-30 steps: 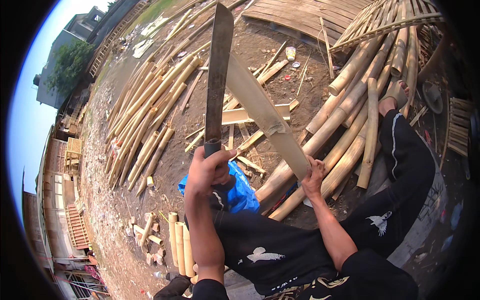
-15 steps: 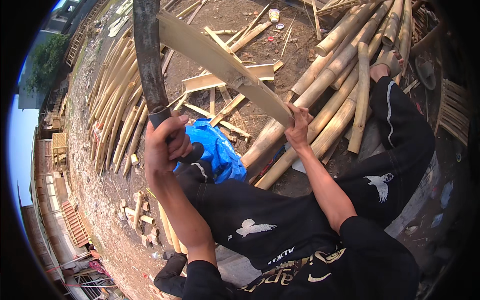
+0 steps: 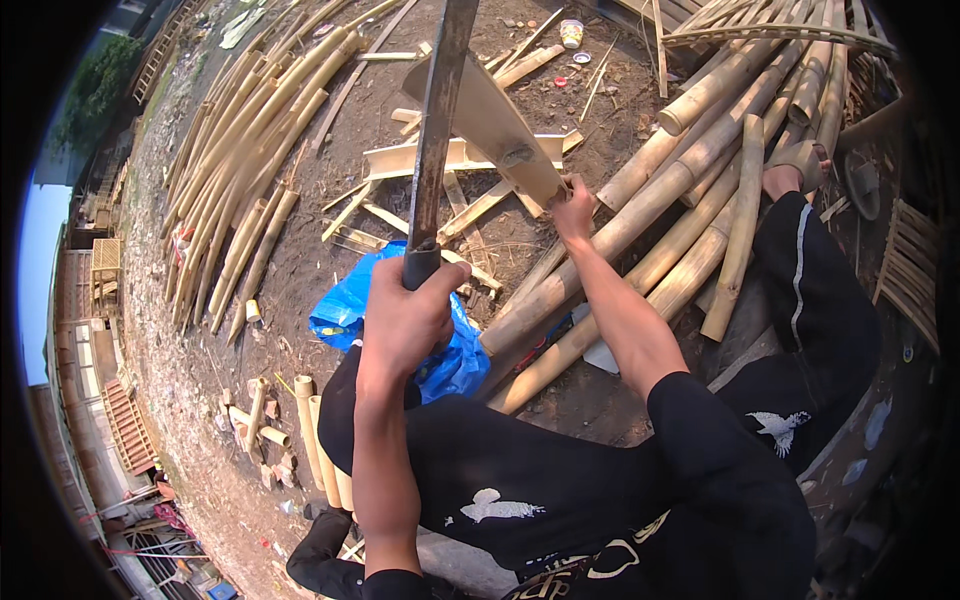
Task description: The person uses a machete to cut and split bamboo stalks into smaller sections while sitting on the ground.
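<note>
My left hand (image 3: 405,315) is closed round the dark handle of a machete (image 3: 435,140), whose long blade points up and away from me. Gripped at its near end by my right hand (image 3: 573,212) is a wide split bamboo piece (image 3: 512,140), tilted up toward the far left. The blade crosses in front of that piece's far end; whether they touch I cannot tell. Below my hands, a blue plastic sheet (image 3: 455,368) lies crumpled by my leg, partly hidden by my left hand and wrist.
Thick bamboo poles (image 3: 655,255) lie stacked at the right, near my foot. A large pile of poles (image 3: 255,130) spreads at the left. Split bamboo (image 3: 395,163) and offcuts litter the ground ahead, beside a paper cup (image 3: 571,34). Short bamboo tubes (image 3: 305,420) stand at lower left.
My left hand has swung the machete rightward, so its blade now overlaps the bamboo piece. My right hand has shifted slightly left and up with the piece. The view has shifted a little.
</note>
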`<state>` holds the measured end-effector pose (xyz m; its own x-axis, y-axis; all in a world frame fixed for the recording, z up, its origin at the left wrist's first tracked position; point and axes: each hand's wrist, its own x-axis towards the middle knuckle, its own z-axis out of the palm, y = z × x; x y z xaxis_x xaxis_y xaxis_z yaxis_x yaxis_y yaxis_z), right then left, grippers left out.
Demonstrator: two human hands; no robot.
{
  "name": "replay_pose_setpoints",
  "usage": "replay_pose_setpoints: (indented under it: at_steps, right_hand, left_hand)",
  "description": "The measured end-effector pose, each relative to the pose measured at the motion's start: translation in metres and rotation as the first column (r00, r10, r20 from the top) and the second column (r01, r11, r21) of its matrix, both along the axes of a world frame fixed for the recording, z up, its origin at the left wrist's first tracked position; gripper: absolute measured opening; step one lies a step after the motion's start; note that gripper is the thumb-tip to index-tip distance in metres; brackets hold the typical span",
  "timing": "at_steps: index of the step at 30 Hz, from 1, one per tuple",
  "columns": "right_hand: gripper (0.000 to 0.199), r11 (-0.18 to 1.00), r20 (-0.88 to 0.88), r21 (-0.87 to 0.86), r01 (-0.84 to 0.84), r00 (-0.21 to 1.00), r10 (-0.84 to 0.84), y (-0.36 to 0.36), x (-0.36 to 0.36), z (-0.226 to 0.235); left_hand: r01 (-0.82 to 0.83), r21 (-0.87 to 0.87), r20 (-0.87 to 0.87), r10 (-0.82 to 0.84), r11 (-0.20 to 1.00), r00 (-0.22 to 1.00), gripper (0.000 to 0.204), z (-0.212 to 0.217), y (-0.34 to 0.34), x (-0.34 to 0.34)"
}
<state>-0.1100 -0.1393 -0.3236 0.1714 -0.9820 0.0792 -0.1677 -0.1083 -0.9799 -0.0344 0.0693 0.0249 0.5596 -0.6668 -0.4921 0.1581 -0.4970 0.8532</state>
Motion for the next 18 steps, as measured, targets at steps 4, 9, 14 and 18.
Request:
replay_pose_setpoints:
  at_steps: [4,9,14,18]
  right_hand:
    - [0.017,0.993,-0.114,-0.082,0.081,0.989,-0.090,0.005,-0.004,-0.034]
    - [0.026,0.993,-0.113,0.043,0.110,0.988,-0.105,-0.010,0.011,-0.038]
    - [0.059,0.999,-0.353,-0.040,0.024,0.935,-0.036,-0.033,-0.015,-0.030]
    - [0.081,0.984,0.020,0.016,-0.176,0.984,0.175,-0.016,-0.024,0.071]
  left_hand:
    - [0.105,0.134,0.173,-0.128,0.985,0.977,0.035,-0.025,-0.017,-0.001]
    - [0.126,0.170,0.200,-0.160,0.977,0.967,0.037,-0.030,-0.026,-0.006]
    - [0.148,0.216,0.227,-0.197,0.965,0.954,0.035,-0.021,-0.038,-0.010]
    - [0.131,0.234,0.234,-0.187,0.963,0.954,0.035,-0.028,-0.023,-0.006]
